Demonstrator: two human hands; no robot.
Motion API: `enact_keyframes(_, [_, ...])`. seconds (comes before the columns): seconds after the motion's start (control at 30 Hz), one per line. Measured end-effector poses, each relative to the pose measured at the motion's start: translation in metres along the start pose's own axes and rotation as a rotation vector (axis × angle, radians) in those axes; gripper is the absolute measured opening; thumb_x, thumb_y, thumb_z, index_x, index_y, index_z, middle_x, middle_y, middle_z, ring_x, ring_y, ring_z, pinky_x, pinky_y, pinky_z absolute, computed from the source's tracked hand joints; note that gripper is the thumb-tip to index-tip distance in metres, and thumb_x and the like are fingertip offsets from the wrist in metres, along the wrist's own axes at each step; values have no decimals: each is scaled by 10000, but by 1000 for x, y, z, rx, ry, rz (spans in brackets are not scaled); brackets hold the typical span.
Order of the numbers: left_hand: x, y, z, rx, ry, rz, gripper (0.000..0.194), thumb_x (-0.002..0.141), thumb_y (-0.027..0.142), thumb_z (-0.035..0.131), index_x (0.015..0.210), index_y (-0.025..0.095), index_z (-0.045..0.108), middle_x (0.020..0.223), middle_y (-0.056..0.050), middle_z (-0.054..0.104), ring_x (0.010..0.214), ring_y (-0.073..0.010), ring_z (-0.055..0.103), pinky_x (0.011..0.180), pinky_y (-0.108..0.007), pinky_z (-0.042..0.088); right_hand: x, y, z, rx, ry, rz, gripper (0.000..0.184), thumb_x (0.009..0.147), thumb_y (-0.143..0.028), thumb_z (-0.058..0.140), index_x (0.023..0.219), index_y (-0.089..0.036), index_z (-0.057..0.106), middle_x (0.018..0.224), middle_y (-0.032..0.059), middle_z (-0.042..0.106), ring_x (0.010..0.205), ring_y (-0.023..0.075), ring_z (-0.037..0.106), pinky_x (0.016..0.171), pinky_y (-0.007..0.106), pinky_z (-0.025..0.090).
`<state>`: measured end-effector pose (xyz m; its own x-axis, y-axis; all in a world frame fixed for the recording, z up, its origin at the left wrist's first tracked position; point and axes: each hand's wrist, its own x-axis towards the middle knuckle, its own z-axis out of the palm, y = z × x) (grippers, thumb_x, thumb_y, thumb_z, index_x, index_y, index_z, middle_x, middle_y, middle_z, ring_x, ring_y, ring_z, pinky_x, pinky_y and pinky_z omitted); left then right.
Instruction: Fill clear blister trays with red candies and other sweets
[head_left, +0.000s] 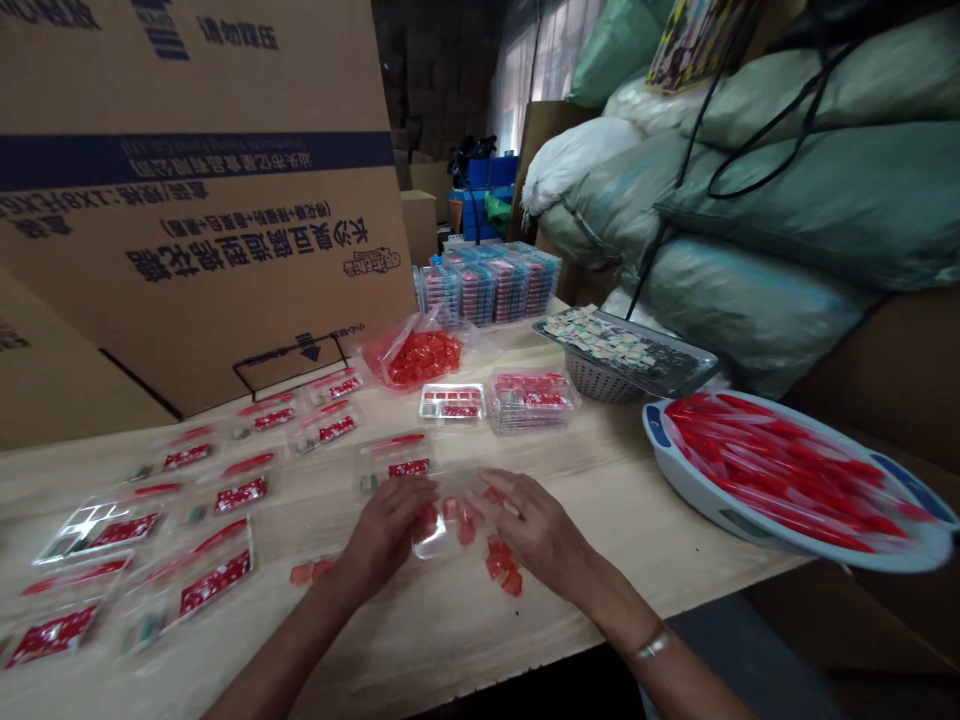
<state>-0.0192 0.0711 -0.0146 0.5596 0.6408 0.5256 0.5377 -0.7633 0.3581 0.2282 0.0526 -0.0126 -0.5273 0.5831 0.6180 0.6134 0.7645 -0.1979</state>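
Note:
A clear plastic tray (439, 545) with small red translucent pieces (466, 520) in it lies on the table between my hands. My left hand (394, 525) has its fingers curled over the tray's left side, partly covering it. Over the right side is my right hand (536, 525), fingers bent and close together by a red piece (493, 494). Loose red pieces (504, 566) lie under my right palm, and a few more red pieces (311, 571) are beside my left wrist. Just beyond my left hand sits another clear tray (394, 462) with a red dotted packet.
Several clear trays with red packets (217, 585) spread over the left. Behind are a bag of red pieces (420, 358), stacked filled trays (532, 400) and a large carton (195, 200). At right stand a metal tray of small packets (675, 365) and a white basin of red tubes (739, 530).

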Motion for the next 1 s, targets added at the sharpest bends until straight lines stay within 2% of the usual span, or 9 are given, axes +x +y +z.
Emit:
enact_keyframes(0.1, [-9, -24, -25, -142, 52, -410, 246, 885, 325, 477, 1054, 206, 612, 994, -77, 690, 931, -194, 630, 800, -321, 510, 39, 17, 31, 311, 58, 241, 276, 903, -163, 467, 1151, -216, 576, 1122, 95, 593, 1008, 189, 603, 853, 333, 521])
enact_keyframes(0.2, [-8, -58, -34, -218, 149, -776, 359, 820, 404, 517, 1092, 178, 579, 779, -18, 658, 718, -160, 625, 666, -271, 510, 78, 39, 70, 464, -24, 525, 360, 861, -181, 516, 1221, -200, 502, 1030, 58, 619, 821, 149, 631, 736, 286, 533])
enact_keyframes(0.27, [-5, -81, -31, -198, 177, -883, 387, 777, 383, 548, 1085, 151, 578, 672, 15, 603, 604, -141, 593, 581, -247, 485, 98, 48, 95, 438, -95, 612, 416, 836, -157, 534, 1248, -185, 482, 975, 50, 635, 775, 151, 631, 711, 286, 527])
enact_keyframes(0.37, [-3, -107, -23, -148, 161, -978, 291, 701, 308, 615, 940, 142, 630, 642, 20, 575, 542, -133, 559, 501, -231, 439, 111, 51, 120, 362, -161, 623, 344, 841, -166, 551, 1184, -160, 551, 963, 76, 646, 848, 190, 625, 768, 318, 508])
enact_keyframes(0.5, [-11, -116, -19, -192, 68, -1015, 197, 644, 239, 663, 806, 129, 642, 651, 14, 585, 556, -141, 583, 496, -231, 450, 109, 49, 124, 270, -272, 566, 230, 893, -188, 501, 1083, -174, 631, 1073, 98, 617, 979, 206, 588, 858, 319, 459])
enact_keyframes(0.67, [-18, -108, -23, -196, -1, -1000, 560, 634, 165, 663, 1179, 133, 538, 920, -29, 604, 547, -82, 569, 535, -233, 494, 105, 42, 108, 223, -440, 459, 336, 877, -231, 552, 1209, -179, 571, 1111, 102, 594, 966, 191, 599, 853, 299, 455])
enact_keyframes(0.77, [-14, -105, -25, -141, -62, -934, 547, 603, 129, 656, 1142, 184, 579, 893, -2, 594, 563, -87, 553, 578, -242, 506, 107, 29, 103, 169, -448, 423, 403, 858, -228, 566, 1251, -157, 519, 1305, 170, 484, 1158, 264, 506, 959, 413, 394])
enact_keyframes(0.87, [-10, -103, -24, -92, -144, -875, 406, 586, 125, 646, 985, 198, 652, 827, 12, 594, 570, -106, 563, 574, -241, 504, 115, 20, 104, 171, -529, 227, 549, 746, -347, 702, 1219, -141, 513, 1443, 194, 345, 1330, 330, 310, 1060, 498, 268])
enact_keyframes(1.0, [-7, -108, -30, -9, -220, -827, 375, 616, 155, 623, 986, 199, 659, 835, -1, 634, 606, -137, 600, 591, -255, 524, 133, 22, 113, 135, -665, 77, 807, 525, -432, 825, 1192, -103, 510, 1361, 228, 431, 1239, 360, 400, 1003, 486, 337])
